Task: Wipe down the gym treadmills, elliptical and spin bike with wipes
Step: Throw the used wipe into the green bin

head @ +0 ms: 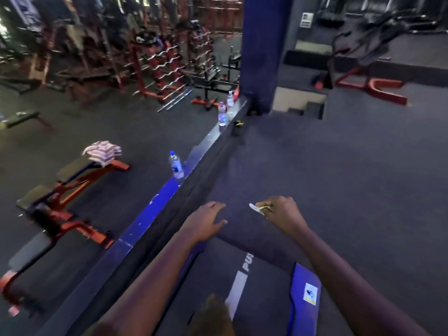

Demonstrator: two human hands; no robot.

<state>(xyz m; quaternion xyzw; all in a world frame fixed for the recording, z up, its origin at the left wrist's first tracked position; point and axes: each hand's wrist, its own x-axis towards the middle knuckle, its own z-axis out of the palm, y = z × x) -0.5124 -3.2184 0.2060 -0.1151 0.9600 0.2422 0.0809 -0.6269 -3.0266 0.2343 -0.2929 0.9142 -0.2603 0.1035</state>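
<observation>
I look down on the rear end of a treadmill [242,297] with a black belt and blue side rails. My right hand [278,212] pinches a small crumpled white wipe [257,208] that pokes out to the left of its fingers. My left hand [206,220] hangs beside it with fingers spread and relaxed, holding nothing. Both hands hover above the dark floor just beyond the treadmill's end. A foot shows on the belt at the bottom edge.
A low ledge [155,204] runs diagonally, with water bottles [176,165] [222,113] standing on it. Red weight benches [72,187] stand at left, one with a folded towel [103,151]. A blue pillar [263,52] rises ahead. A stairwell opening [305,105] lies behind it.
</observation>
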